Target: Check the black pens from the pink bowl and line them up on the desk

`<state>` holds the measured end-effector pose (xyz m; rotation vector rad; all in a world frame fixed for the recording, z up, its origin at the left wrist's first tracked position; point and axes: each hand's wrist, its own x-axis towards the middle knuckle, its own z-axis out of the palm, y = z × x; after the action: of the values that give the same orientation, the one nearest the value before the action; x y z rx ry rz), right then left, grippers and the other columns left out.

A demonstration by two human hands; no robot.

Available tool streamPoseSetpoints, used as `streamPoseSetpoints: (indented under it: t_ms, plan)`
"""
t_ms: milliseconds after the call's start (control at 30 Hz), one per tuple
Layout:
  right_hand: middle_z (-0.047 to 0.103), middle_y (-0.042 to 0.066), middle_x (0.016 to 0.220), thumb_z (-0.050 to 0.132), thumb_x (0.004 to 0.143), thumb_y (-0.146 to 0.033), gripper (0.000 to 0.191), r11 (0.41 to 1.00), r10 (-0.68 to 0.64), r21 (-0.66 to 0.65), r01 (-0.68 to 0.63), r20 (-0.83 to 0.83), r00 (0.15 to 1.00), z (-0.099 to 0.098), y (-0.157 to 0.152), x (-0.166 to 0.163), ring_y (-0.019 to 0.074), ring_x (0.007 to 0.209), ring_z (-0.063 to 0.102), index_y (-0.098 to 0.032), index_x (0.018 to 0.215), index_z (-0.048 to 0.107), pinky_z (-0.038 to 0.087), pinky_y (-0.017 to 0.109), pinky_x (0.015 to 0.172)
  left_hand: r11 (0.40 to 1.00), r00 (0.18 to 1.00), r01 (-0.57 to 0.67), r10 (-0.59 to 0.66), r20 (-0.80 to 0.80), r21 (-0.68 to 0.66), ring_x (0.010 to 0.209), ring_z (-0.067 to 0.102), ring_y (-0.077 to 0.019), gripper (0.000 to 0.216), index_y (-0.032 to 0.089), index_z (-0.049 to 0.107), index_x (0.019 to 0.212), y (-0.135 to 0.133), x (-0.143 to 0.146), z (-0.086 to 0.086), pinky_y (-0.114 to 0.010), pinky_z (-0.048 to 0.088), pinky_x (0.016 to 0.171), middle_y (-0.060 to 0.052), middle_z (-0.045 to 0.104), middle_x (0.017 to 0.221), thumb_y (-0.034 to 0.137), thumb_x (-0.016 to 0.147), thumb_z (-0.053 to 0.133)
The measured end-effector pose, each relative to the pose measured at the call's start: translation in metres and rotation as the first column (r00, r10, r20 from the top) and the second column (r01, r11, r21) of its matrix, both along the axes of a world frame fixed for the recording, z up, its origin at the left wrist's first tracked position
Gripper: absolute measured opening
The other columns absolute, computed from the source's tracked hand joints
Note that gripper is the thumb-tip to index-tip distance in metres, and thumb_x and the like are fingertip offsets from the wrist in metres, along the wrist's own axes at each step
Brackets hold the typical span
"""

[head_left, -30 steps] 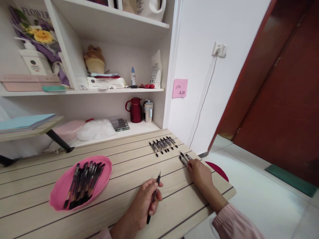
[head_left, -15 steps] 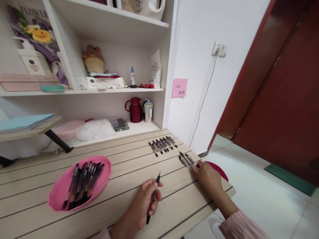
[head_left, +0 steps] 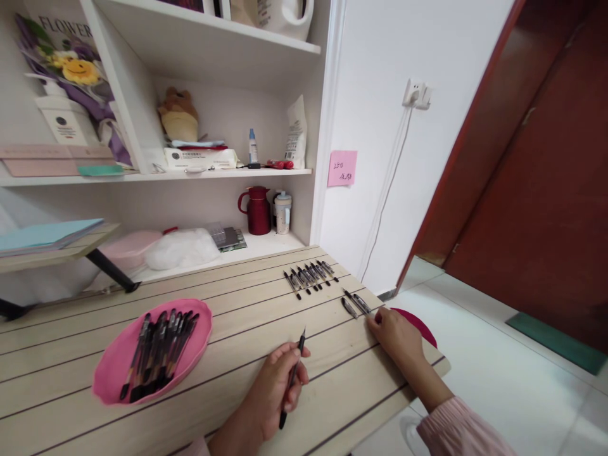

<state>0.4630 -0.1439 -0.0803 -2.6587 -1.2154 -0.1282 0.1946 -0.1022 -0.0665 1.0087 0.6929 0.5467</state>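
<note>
My left hand (head_left: 275,389) rests on the wooden table (head_left: 228,342), its fingers wrapped round a black pen (head_left: 292,378) that points away from me. My right hand (head_left: 396,335) lies near the table's right edge with its fingertips at a small group of pen caps (head_left: 355,304); the fingers are curled and I cannot make out whether they hold anything. Farther back lies a row of several pen caps (head_left: 311,275). A pink tray (head_left: 118,354) at the left holds several black pens (head_left: 159,351).
White shelves behind the table carry a red jug (head_left: 257,209), a spotted cup (head_left: 283,212), books, a plush toy and packets. A red stool (head_left: 418,324) shows past the table's right edge. A dark red door (head_left: 536,190) stands at the right.
My right hand has slid a little to the right and back from the small group of caps. The left hand with the pen has stayed put.
</note>
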Motion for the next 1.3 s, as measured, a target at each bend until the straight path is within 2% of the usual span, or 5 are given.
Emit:
streamPoseSetpoints:
  t_ms: [300, 800, 1067, 1200, 1300]
  plan:
    - [0.065, 0.007, 0.088, 0.043, 0.082, -0.038, 0.027, 0.995, 0.098, -0.029, -0.097, 0.021, 0.995, 0.008, 0.014, -0.019, 0.0209, 0.079, 0.061, -0.019, 0.084, 0.062, 0.034, 0.026, 0.055, 1.0, 1.0, 0.004, -0.004, -0.003, -0.015, 0.03, 0.028, -0.0003, 0.027, 0.017, 0.051, 0.09, 0.0, 0.0, 0.001, -0.017, 0.012, 0.032, 0.006, 0.052, 0.058, 0.04, 0.076, 0.05]
    - [0.063, 0.01, 0.096, 0.037, 0.086, -0.034, 0.027, 0.991, 0.1, -0.092, -0.097, 0.033, 0.994, 0.0, 0.024, -0.021, 0.0203, 0.086, 0.06, -0.017, 0.09, 0.057, 0.038, 0.027, 0.065, 1.0, 1.0, -0.001, 0.001, -0.008, -0.005, 0.029, 0.028, -0.0004, 0.028, 0.017, 0.051, 0.09, -0.001, 0.0, 0.003, -0.018, 0.011, 0.032, 0.006, 0.052, 0.058, 0.041, 0.076, 0.05]
    - [0.063, 0.01, 0.093, 0.041, 0.085, -0.033, 0.024, 0.994, 0.068, -0.09, -0.064, 0.045, 0.997, -0.005, 0.024, -0.017, 0.0217, 0.084, 0.061, -0.015, 0.087, 0.057, 0.038, 0.028, 0.061, 1.0, 1.0, 0.005, -0.005, -0.022, -0.007, 0.03, 0.03, -0.0008, 0.028, 0.017, 0.052, 0.09, 0.001, 0.0, 0.002, -0.018, 0.011, 0.032, 0.006, 0.053, 0.058, 0.041, 0.075, 0.052]
    - [0.063, 0.01, 0.092, 0.042, 0.084, -0.034, 0.023, 0.997, 0.061, -0.043, -0.059, 0.051, 0.997, 0.002, 0.021, -0.018, 0.021, 0.082, 0.06, -0.016, 0.088, 0.056, 0.038, 0.027, 0.06, 0.999, 1.0, -0.012, 0.012, 0.006, -0.046, 0.029, 0.03, -0.0011, 0.029, 0.017, 0.053, 0.089, 0.0, 0.0, 0.002, -0.018, 0.013, 0.032, 0.006, 0.053, 0.056, 0.041, 0.074, 0.054]
    - [0.064, 0.008, 0.085, 0.042, 0.083, -0.038, 0.026, 0.993, 0.07, 0.097, -0.068, -0.011, 0.998, 0.012, 0.014, -0.035, 0.0191, 0.074, 0.059, -0.017, 0.082, 0.057, 0.036, 0.026, 0.056, 0.989, 0.992, -0.07, 0.083, 0.098, -0.132, 0.036, 0.041, -0.0035, 0.026, 0.017, 0.054, 0.09, -0.001, 0.002, 0.0, -0.017, 0.025, 0.035, 0.004, 0.054, 0.057, 0.038, 0.074, 0.058]
